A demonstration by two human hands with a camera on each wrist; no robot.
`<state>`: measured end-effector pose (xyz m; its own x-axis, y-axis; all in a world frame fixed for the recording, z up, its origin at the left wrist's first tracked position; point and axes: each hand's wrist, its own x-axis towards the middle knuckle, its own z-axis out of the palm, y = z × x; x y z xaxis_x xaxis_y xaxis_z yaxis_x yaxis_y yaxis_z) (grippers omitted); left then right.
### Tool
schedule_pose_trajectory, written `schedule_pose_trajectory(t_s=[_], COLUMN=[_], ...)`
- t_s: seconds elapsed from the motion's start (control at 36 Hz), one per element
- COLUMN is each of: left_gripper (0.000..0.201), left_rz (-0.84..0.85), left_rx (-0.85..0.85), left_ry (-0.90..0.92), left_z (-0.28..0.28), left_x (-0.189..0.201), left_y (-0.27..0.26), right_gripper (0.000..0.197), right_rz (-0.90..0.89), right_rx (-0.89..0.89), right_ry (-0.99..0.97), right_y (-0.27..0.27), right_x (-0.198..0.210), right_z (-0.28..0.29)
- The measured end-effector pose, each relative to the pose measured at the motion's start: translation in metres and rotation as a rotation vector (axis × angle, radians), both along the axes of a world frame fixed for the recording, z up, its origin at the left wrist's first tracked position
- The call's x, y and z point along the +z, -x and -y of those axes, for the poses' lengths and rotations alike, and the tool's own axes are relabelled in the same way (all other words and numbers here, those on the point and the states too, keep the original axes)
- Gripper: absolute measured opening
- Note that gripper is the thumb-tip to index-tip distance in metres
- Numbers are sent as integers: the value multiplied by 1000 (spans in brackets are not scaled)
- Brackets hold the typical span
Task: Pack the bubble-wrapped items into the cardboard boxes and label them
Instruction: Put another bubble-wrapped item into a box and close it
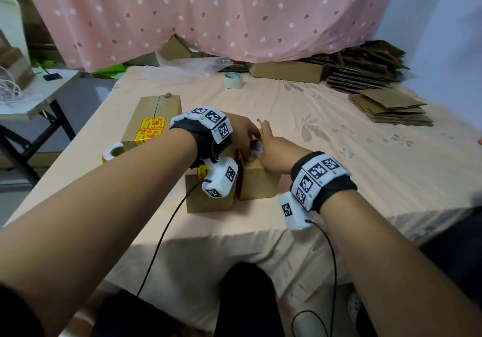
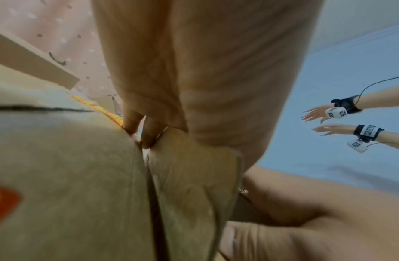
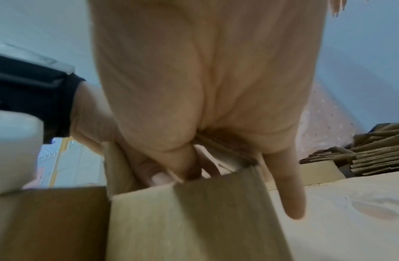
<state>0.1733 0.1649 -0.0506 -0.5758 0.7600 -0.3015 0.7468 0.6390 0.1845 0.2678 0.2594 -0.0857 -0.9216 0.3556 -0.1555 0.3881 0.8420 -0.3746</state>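
A small open cardboard box [image 1: 258,183] [image 3: 194,220] stands mid-table beside a closed small box [image 1: 208,203] [image 2: 71,176] bearing a yellow-red sticker [image 1: 202,172]. My left hand [image 1: 242,134] grips the open box's upright left flap [image 2: 189,176], fingers [image 2: 136,127] outside and thumb [image 3: 159,177] inside. A bubble-wrapped item [image 1: 257,150] shows at the box mouth between both hands. My right hand [image 1: 273,151] reaches into the box and holds it, little finger [image 3: 292,194] straight outside the right wall. Most of the item is hidden.
A long box [image 1: 151,112] with fragile labels [image 1: 151,128] lies at the left, a yellow tape roll [image 1: 112,151] beside it. A white tape roll [image 1: 233,80] sits at the back. Flat cardboard stacks [image 1: 388,107] [image 1: 365,68] fill the right rear. A side table [image 1: 39,89] stands off-left.
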Motion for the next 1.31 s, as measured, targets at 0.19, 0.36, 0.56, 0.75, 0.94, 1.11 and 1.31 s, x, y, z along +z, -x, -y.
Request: schedule_pose_trajectory(t_s=[0.19,0.36,0.56,0.75,0.94,1.11,1.31], left_gripper=[52,109,49,32,32,36,28], left_rz=[28,-68,46,-259,-253,-358,-358], left_rx=[50,188,260,183,121,81,56], left_ry=[-22,-177,-396,-249,-159,-237,-293], left_z=[2,5,8,10,4,7,7], left_x=[-2,-10,-12,-20,-40,-52,-58], left_y=[-2,-4,-24,-53,-64,-61,-53], right_gripper=[55,62,68,50,17,25,26], right_rz=[-42,-34,-97,-152,-198,-219,-437], right_rx=[-34,-11,6,38,-51,-48,-84], right_ry=[96,74,0,133,381,119,-105], right_y=[-3,-15,-9,-3,-13,-16,-28], right_x=[-26,-27,-35,-31,-12,-23,-25], right_z=[-2,-1,3,-8,-17,-6,16])
